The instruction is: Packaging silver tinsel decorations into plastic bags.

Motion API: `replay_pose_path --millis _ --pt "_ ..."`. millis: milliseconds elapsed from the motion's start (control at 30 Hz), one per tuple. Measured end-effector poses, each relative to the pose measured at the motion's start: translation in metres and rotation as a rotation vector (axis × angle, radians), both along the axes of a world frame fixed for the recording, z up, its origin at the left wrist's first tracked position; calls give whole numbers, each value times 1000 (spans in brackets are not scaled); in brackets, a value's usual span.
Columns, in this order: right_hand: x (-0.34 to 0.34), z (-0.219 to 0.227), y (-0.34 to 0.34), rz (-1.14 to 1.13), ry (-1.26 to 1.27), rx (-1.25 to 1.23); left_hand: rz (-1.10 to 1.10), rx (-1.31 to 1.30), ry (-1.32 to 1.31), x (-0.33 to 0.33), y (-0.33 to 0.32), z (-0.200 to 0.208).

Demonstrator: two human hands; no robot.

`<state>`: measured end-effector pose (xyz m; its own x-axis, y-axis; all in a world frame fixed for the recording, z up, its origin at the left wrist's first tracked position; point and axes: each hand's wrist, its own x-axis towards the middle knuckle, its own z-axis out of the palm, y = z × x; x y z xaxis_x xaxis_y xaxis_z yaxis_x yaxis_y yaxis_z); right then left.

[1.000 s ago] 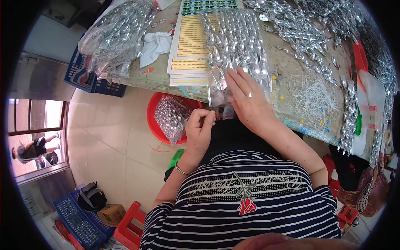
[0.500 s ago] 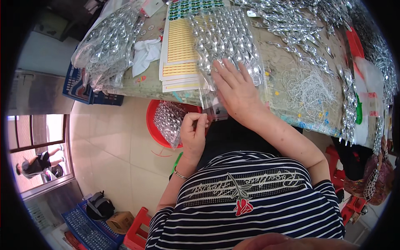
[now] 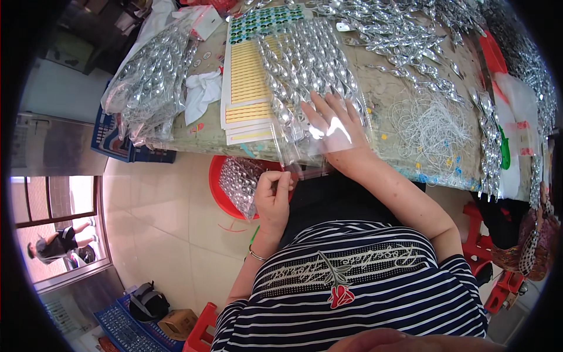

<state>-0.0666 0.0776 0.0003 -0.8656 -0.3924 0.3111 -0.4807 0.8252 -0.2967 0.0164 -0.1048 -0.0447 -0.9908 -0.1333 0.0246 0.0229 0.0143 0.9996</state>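
A clear plastic bag (image 3: pixel 281 132) of twisted silver strips (image 3: pixel 314 58) lies at the table's front edge, partly over printed sheets (image 3: pixel 240 88). My left hand (image 3: pixel 272 202) is closed in a pinch at the near left corner of the bag, just off the edge. My right hand (image 3: pixel 339 132) rests flat on the lower end of the strips, its fingers stretched and slightly apart. Shiny clear film covers part of the back of this hand. Whether the hand is inside the bag or beneath a loose flap, I cannot tell.
Another filled clear bag (image 3: pixel 149 76) sits at the left, beside crumpled white tissue (image 3: pixel 202 97). Loose silver strips (image 3: pixel 399 44) and tangled white thread (image 3: pixel 434 132) spread to the right. Below the table stands a red basin (image 3: pixel 220 202); a blue basket (image 3: pixel 132 149) is farther left.
Bright glare from clear film now shows across my right hand. Both hands stay in nearly the same places, and the whole view has shifted slightly.
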Motion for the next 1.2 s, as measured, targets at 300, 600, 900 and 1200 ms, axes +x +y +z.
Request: replay_pose_path --millis 300,600,900,1200 --pt "0 -4 3 46 55 62 12 4 -5 1 -3 -1" --pt "56 10 15 219 -46 -126 -38 65 -97 -11 -16 4" --pt "74 -3 30 283 -111 -198 -95 1 -217 -32 -16 18" --pt "45 -20 17 248 -62 -218 -143 61 -297 -33 -22 21"
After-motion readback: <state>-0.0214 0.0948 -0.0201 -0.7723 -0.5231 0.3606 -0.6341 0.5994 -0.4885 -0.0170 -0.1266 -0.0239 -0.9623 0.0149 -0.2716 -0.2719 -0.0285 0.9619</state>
